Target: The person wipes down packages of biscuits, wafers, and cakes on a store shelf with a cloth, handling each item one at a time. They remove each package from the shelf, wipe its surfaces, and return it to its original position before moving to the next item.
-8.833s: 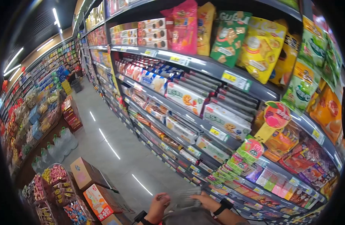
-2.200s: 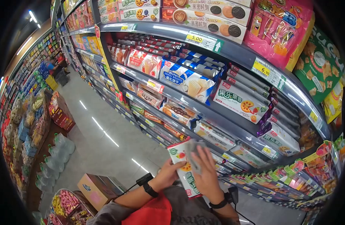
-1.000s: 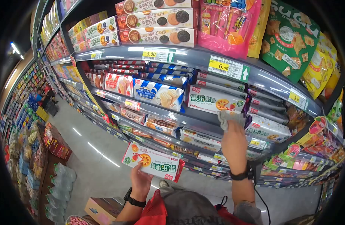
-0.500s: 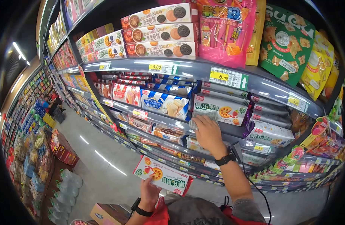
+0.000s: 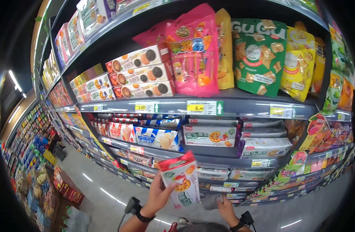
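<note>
My left hand (image 5: 159, 195) grips a white biscuit packet (image 5: 180, 179) with a red end and a picture of round biscuits and strawberries, tilted up in front of the lower shelves. My right hand (image 5: 226, 210) is low beside it, fingers closed on a small grey cloth (image 5: 212, 202) near the packet's bottom corner. Beyond them, a similar white biscuit packet (image 5: 210, 135) stands at the front of a row on the shelf. Left of that row are blue-and-white wafer packets (image 5: 158, 137); on its right lies another white packet (image 5: 265, 147).
The shelf above holds stacked biscuit boxes (image 5: 142, 73), a pink snack bag (image 5: 193, 52) and a green bag (image 5: 258, 58). Price tags line the shelf edge (image 5: 247, 107). At left, an aisle floor (image 5: 104, 203) runs past red cartons (image 5: 67, 185) and a person (image 5: 56, 145) far off.
My right hand has come down off the shelf with the grey cloth. My left hand has raised the packet and turned it more upright. The view has shifted, showing more of the upper shelf.
</note>
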A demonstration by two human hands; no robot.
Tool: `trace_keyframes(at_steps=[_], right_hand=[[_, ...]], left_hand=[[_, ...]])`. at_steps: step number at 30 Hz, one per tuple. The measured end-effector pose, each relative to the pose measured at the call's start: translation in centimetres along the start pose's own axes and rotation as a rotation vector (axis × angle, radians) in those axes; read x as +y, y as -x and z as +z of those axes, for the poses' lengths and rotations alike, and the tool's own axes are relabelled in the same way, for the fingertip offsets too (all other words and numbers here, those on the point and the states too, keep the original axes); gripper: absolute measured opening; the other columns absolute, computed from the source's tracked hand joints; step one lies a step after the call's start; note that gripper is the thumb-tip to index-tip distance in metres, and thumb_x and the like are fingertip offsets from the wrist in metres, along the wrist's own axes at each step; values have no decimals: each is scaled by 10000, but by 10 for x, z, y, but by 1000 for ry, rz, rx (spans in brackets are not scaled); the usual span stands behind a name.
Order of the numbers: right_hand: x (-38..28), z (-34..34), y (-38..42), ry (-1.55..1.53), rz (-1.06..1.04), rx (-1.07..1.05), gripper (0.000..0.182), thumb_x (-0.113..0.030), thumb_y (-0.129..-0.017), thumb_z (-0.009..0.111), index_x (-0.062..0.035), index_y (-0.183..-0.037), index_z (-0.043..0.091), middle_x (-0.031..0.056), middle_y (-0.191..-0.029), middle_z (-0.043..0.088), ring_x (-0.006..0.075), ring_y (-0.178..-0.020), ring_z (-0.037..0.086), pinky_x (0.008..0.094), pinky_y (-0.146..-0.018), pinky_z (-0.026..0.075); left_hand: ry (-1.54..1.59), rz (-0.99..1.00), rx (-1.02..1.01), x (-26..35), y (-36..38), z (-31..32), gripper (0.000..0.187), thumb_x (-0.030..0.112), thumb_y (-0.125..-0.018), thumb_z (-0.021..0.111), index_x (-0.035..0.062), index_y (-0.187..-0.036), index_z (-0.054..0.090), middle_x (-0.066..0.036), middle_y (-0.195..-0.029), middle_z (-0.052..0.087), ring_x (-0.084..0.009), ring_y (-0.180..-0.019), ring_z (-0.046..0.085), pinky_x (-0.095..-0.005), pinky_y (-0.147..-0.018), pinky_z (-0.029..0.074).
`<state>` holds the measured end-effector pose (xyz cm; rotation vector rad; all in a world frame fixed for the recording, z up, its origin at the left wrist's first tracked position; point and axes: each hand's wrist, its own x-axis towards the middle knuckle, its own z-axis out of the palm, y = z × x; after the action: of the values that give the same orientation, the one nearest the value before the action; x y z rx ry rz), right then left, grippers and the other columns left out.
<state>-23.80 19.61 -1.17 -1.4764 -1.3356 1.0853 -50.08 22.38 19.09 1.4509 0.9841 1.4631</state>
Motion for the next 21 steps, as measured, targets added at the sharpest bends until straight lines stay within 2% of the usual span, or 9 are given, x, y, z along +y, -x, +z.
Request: trace_keyframes(at_steps=[2,4,5,8,11,12,15,20,21], right_hand=[[14,0,5,41,4,-71,317,-106,-975,601,-8,-1276,610,213,-1125,698,313,-1040,675,380,-911,502],[-19,-8,15,233,-318,-4,342,-109,-964,616,-29,-1296,604,217,-1096,706,377,-996,684,393,-858,526],[-34,-12,20,332,-471,28,356,-111,-958,624,-39,-1306,601,219,-1082,710,409,-974,688,400,-831,538],[-47,-19,29,128,-198,-160,386,-104,-940,632,-47,-1319,593,229,-1063,704,444,-951,684,430,-778,553],[-47,-27,42,79,-168,-147,406,-108,-938,626,-44,-1336,578,250,-1070,691,437,-978,679,456,-786,547],[-46,-32,48,102,-150,-143,411,-107,-937,623,-43,-1339,574,251,-1080,689,441,-982,676,459,-792,545],[-42,-47,63,144,-101,-130,420,-105,-935,614,-39,-1346,564,254,-1105,684,450,-992,666,466,-809,541],[-36,-67,77,161,-64,-134,417,-107,-935,607,-37,-1343,561,251,-1127,681,459,-1007,655,476,-833,539],[-34,-67,77,172,-91,-117,415,-110,-934,607,-38,-1340,562,250,-1134,680,459,-1016,653,481,-843,538]], left_hand=[[-257,173,-148,31,-34,19,602,25,-942,670,-47,-1476,399,-190,-1286,607,-285,-1131,628,-369,-993,488],[-609,409,-314,74,-59,44,581,11,-943,645,-54,-1474,419,-244,-1347,567,-350,-1207,594,-382,-1040,441],[-650,475,-374,85,-70,56,598,15,-938,650,-56,-1482,411,-252,-1337,565,-371,-1193,589,-397,-1027,445],[-793,648,-504,99,-99,87,683,-15,-881,662,-30,-1511,399,-263,-1272,566,-442,-1121,560,-438,-965,462],[-962,787,-581,86,-127,97,727,-36,-844,653,23,-1527,410,-246,-1254,570,-427,-1109,560,-444,-972,457],[-1014,837,-575,78,-133,99,764,-53,-811,642,86,-1532,431,-219,-1250,574,-411,-1106,553,-463,-981,442],[-1155,952,-615,61,-148,105,754,-57,-809,635,110,-1521,453,-195,-1253,576,-397,-1100,549,-486,-986,426],[-1244,828,-651,25,-170,112,664,2,-860,628,120,-1495,475,-173,-1227,582,-379,-1077,558,-499,-917,440],[-1249,707,-675,22,-172,115,653,4,-859,625,116,-1486,483,-183,-1241,577,-385,-1087,557,-500,-927,443]])
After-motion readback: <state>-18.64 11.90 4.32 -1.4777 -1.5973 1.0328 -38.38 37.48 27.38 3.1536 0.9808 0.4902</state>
